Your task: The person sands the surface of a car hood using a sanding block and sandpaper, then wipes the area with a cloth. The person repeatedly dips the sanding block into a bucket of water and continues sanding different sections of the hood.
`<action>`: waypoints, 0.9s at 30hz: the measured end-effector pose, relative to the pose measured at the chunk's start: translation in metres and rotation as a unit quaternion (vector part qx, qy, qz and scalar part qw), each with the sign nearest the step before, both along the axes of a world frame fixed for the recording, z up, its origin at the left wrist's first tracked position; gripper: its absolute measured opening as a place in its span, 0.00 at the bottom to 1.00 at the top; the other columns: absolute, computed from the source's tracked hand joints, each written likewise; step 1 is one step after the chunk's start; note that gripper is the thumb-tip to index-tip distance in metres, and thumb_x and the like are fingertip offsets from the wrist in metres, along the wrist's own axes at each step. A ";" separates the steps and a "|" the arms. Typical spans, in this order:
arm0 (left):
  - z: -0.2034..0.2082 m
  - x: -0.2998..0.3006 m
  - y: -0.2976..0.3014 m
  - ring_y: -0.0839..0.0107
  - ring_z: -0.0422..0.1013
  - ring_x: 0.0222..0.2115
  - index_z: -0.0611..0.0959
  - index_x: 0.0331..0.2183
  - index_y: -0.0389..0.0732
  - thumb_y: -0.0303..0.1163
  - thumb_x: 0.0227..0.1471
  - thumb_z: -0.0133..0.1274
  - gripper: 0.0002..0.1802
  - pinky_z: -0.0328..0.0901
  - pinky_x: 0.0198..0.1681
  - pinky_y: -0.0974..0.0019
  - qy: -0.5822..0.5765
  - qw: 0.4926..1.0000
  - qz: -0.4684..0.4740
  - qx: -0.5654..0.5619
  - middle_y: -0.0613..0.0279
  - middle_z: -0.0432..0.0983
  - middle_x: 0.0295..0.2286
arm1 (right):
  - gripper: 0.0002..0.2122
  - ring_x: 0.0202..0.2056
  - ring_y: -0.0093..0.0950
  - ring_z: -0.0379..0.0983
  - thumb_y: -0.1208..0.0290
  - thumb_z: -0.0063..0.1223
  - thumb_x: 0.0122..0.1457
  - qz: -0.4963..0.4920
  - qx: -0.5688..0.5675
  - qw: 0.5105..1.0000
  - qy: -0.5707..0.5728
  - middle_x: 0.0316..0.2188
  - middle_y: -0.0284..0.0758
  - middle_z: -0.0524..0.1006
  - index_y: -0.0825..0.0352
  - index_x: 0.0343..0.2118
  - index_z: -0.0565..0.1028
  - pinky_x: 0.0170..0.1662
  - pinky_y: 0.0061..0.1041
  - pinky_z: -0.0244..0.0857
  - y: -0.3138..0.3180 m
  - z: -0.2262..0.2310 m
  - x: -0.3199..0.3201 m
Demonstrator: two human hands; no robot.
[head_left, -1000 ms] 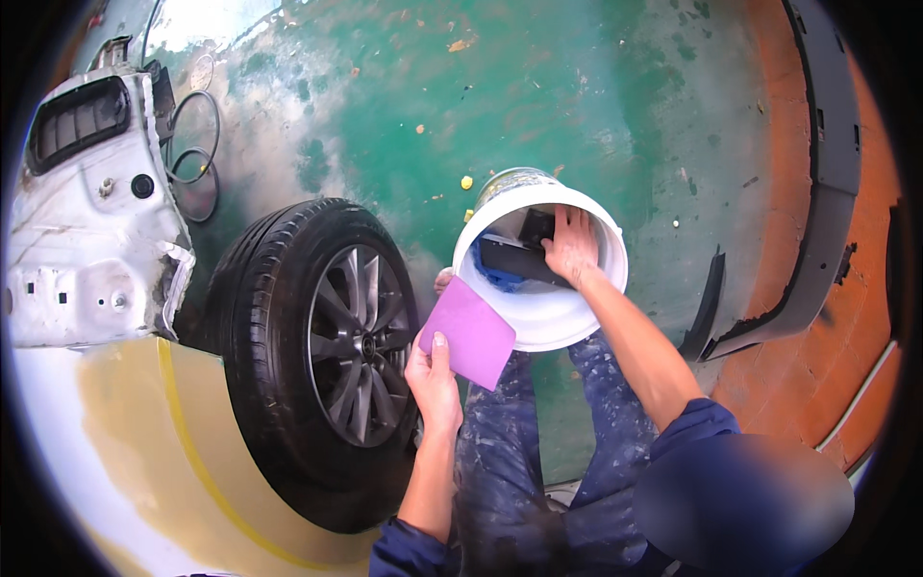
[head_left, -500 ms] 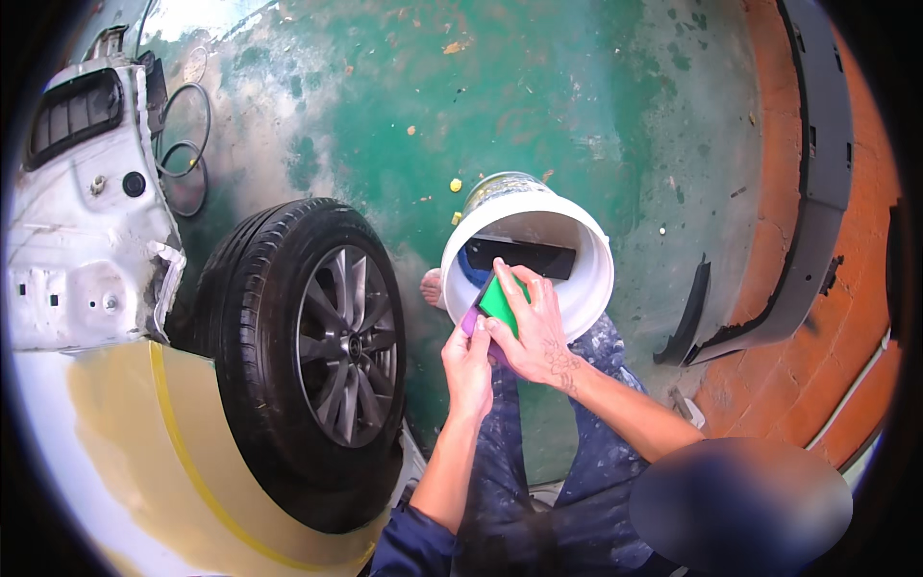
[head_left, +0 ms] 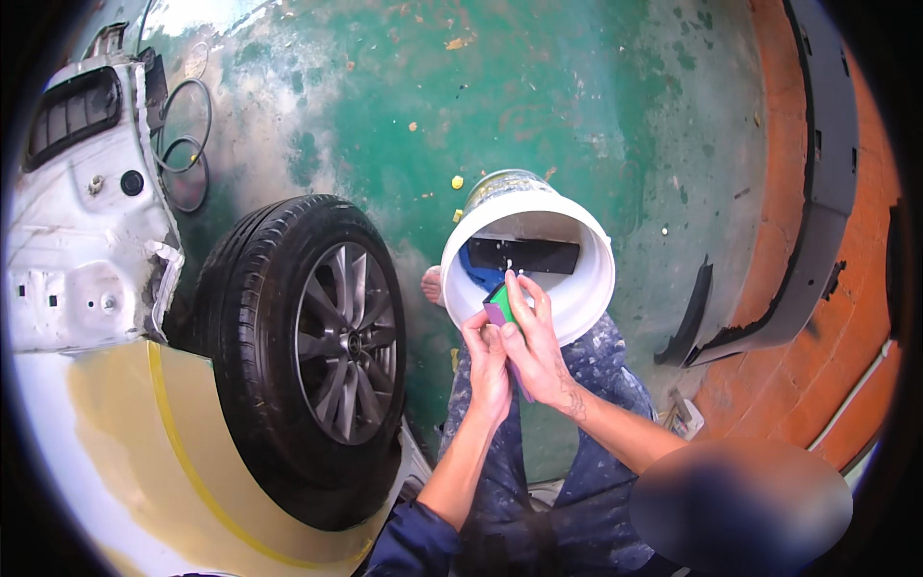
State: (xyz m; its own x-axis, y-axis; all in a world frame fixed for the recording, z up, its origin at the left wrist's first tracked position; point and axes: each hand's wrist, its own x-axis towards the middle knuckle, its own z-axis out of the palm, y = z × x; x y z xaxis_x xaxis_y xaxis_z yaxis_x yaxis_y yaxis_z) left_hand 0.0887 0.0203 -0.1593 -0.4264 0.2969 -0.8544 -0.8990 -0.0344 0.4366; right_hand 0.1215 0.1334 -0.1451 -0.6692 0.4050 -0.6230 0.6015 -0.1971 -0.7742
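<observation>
Both of my hands are closed around a small green sanding block (head_left: 504, 300) with a purple sheet (head_left: 495, 315) along its side, in front of the mouth of a white bucket (head_left: 598, 264). My right hand (head_left: 538, 354) grips it from the right, fingers over the green face. From the left, the fingertips of my left hand (head_left: 488, 370) pinch the purple side. The purple strip also shows below my right palm. Inside the bucket are a dark flat rectangular piece (head_left: 538, 256) and something blue (head_left: 481, 274). My fingers cover much of the block.
A car wheel (head_left: 348, 341) stands left, beside a body panel (head_left: 125, 413) with yellowish filler and a yellow stripe. Behind it is a bare white body section (head_left: 87, 216) near a coiled hose (head_left: 204, 144). A grey bumper (head_left: 822, 192) lies right. Yellow scraps (head_left: 458, 182) dot the green floor.
The block has turned, so less green and more of its purple side shows. Both hands have moved slightly lower and to the right. Pale droplets now appear above my right fingertips.
</observation>
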 end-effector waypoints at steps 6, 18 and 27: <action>-0.025 -0.009 -0.017 0.68 0.71 0.50 0.66 0.53 0.48 0.43 0.69 0.57 0.21 0.70 0.52 0.62 -0.036 0.998 -0.031 -0.038 0.58 0.72 0.49 | 0.38 0.60 0.48 0.71 0.47 0.47 0.73 0.049 -0.102 0.988 -0.107 0.59 0.55 0.68 0.69 0.75 0.56 0.64 0.35 0.63 0.000 -0.013 0.010; -0.246 -0.002 -0.010 0.39 0.49 0.71 0.60 0.72 0.46 0.40 0.57 0.67 0.50 0.49 0.73 0.46 0.150 0.895 -0.335 -0.253 0.34 0.49 0.70 | 0.29 0.63 0.58 0.63 0.49 0.49 0.69 0.148 0.169 0.960 -0.164 0.64 0.54 0.67 0.60 0.68 0.70 0.65 0.54 0.59 -0.002 -0.239 0.039; -0.171 0.023 0.022 0.44 0.71 0.55 0.77 0.58 0.36 0.43 0.55 0.65 0.34 0.66 0.59 0.50 0.123 0.895 -0.303 -0.304 0.37 0.76 0.52 | 0.25 0.52 0.50 0.79 0.49 0.44 0.70 0.189 0.014 0.918 -0.349 0.48 0.52 0.83 0.66 0.52 0.82 0.60 0.45 0.69 0.041 -0.213 0.005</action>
